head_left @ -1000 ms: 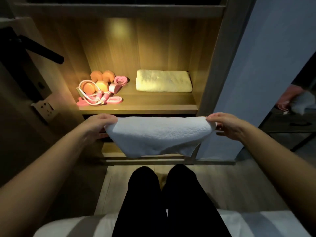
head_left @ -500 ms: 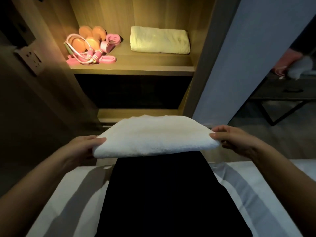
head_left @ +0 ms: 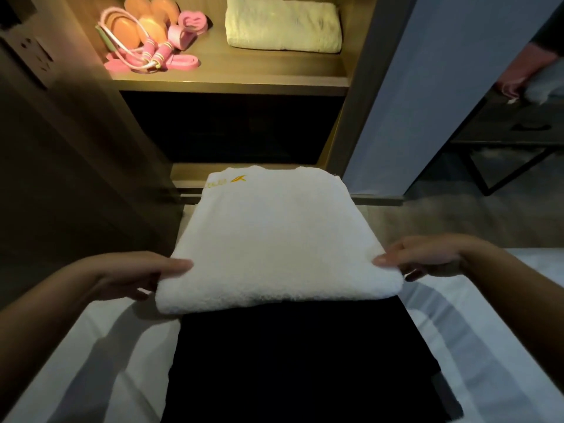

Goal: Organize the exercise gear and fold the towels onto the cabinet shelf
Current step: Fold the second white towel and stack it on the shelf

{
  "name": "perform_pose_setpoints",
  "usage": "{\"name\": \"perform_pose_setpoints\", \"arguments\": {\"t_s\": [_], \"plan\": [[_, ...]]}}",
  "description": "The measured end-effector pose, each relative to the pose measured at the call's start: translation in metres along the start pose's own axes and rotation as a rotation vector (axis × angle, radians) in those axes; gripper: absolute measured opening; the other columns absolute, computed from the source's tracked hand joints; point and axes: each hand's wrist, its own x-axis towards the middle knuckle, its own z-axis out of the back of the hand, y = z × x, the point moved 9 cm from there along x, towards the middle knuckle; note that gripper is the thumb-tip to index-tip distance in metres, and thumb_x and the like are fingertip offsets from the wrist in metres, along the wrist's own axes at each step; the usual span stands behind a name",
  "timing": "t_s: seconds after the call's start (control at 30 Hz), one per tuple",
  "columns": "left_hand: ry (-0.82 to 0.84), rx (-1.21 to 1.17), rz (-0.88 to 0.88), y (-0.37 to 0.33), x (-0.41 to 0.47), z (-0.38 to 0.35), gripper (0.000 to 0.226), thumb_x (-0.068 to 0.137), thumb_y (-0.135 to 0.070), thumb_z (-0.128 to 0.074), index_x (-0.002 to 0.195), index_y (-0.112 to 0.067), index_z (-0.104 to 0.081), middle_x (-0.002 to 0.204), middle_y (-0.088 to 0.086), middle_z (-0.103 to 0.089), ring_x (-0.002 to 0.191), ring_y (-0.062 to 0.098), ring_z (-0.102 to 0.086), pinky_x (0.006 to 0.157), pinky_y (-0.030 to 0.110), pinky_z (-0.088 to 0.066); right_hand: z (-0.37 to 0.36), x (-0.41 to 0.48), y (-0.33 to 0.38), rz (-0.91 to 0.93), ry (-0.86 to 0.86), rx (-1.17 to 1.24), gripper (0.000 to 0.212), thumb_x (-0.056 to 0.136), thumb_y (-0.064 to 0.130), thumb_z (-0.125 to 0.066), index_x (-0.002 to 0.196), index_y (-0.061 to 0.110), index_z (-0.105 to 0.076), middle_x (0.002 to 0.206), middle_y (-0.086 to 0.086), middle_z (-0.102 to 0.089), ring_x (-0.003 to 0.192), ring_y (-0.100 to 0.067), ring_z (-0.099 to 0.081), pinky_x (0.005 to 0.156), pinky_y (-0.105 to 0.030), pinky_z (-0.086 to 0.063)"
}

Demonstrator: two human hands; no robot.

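The white towel (head_left: 274, 239) has come down from the cabinet front and lies flat on the black lap (head_left: 290, 361). The left hand (head_left: 131, 276) and right hand (head_left: 427, 257) pinch its near corners, thumbs on top. Beyond the fingertips, a yellow towel (head_left: 283, 24) rests on the lit shelf (head_left: 232, 77).

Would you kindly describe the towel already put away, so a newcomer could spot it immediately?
Look at the lit wooden cabinet shelf at the top of the view. On its right half lies a folded towel, beside the pink and orange exercise gear. It is pale yellow, unlike the white towel over the lap.
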Motion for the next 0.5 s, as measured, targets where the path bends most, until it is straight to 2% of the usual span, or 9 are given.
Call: {"name": "perform_pose_setpoints", "arguments": {"t_s": [0.07, 0.1, 0.17, 0.23, 0.3, 0.4, 0.43, 0.5], "plan": [[-0.001, 0.047, 0.005, -0.003, 0.005, 0.003, 0.113, 0.020, -0.065, -0.090, 0.117, -0.012, -0.065, 0.116, 0.010, -0.069, 0.112, 0.029, -0.061, 0.097, 0.040, -0.047, -0.001, 0.001, 0.003, 0.012, 0.018, 0.014, 0.047, 0.079, 0.045, -0.065, 0.115, 0.016, -0.057, 0.123, -0.006, -0.063, 0.118, -0.027, -0.057, 0.109, -0.039, -0.040], [0.043, 0.085, 0.025, -0.001, 0.006, 0.000, 0.108, 0.026, -0.062, -0.091, 0.119, -0.012, -0.064, 0.117, 0.010, -0.069, 0.113, 0.029, -0.062, 0.100, 0.041, -0.047, -0.005, 0.001, 0.001, 0.019, 0.060, 0.006, 0.050, 0.077, 0.045, -0.073, 0.113, 0.014, -0.058, 0.121, -0.007, -0.064, 0.118, -0.029, -0.058, 0.107, -0.038, -0.042], [0.156, 0.161, 0.080, 0.013, 0.004, -0.008, 0.094, 0.044, -0.058, -0.087, 0.122, -0.012, -0.063, 0.119, 0.010, -0.069, 0.115, 0.028, -0.062, 0.103, 0.040, -0.048, -0.017, 0.000, -0.007, 0.022, 0.163, -0.037, 0.065, 0.069, 0.049, -0.081, 0.117, 0.010, -0.059, 0.124, -0.012, -0.064, 0.122, -0.035, -0.056, 0.108, -0.040, -0.043], [0.177, 0.199, 0.094, 0.020, 0.003, -0.008, 0.094, 0.046, -0.067, -0.085, 0.122, -0.016, -0.064, 0.120, 0.009, -0.068, 0.114, 0.027, -0.062, 0.097, 0.035, -0.051, -0.021, -0.003, -0.014, -0.015, 0.181, -0.051, 0.088, 0.056, 0.066, -0.082, 0.121, 0.012, -0.059, 0.127, -0.012, -0.063, 0.121, -0.030, -0.058, 0.108, -0.041, -0.044], [0.069, 0.157, 0.077, 0.009, 0.010, 0.002, 0.101, 0.037, -0.078, -0.081, 0.122, -0.027, -0.059, 0.123, 0.006, -0.065, 0.112, 0.026, -0.063, 0.087, 0.036, -0.056, -0.009, 0.001, -0.005, -0.031, 0.072, -0.039, 0.097, 0.052, 0.082, -0.072, 0.126, 0.022, -0.054, 0.124, -0.004, -0.064, 0.112, -0.021, -0.064, 0.100, -0.039, -0.051], [-0.189, -0.079, 0.040, -0.021, 0.034, 0.031, 0.105, 0.029, -0.087, -0.074, 0.115, -0.027, -0.061, 0.115, 0.006, -0.067, 0.106, 0.027, -0.065, 0.072, 0.037, -0.057, 0.033, 0.019, 0.024, 0.007, -0.226, 0.147, 0.080, 0.065, 0.079, -0.061, 0.121, 0.022, -0.058, 0.118, -0.008, -0.066, 0.103, -0.026, -0.067, 0.090, -0.043, -0.055], [-0.249, -0.197, 0.026, -0.031, 0.044, 0.037, 0.103, 0.034, -0.086, -0.075, 0.115, -0.024, -0.063, 0.113, 0.008, -0.069, 0.106, 0.028, -0.066, 0.076, 0.040, -0.057, 0.043, 0.027, 0.035, 0.014, -0.312, 0.265, 0.079, 0.064, 0.078, -0.062, 0.114, 0.017, -0.063, 0.113, -0.012, -0.069, 0.096, -0.028, -0.069, 0.084, -0.043, -0.057], [-0.304, -0.358, -0.004, -0.054, 0.065, 0.040, 0.089, 0.055, -0.080, -0.071, 0.120, -0.019, -0.064, 0.116, 0.011, -0.069, 0.110, 0.030, -0.065, 0.096, 0.045, -0.052, 0.058, 0.044, 0.055, 0.012, -0.467, 0.384, 0.075, 0.066, 0.080, -0.062, 0.102, 0.014, -0.067, 0.104, -0.013, -0.071, 0.084, -0.026, -0.071, 0.075, -0.038, -0.057]]}}
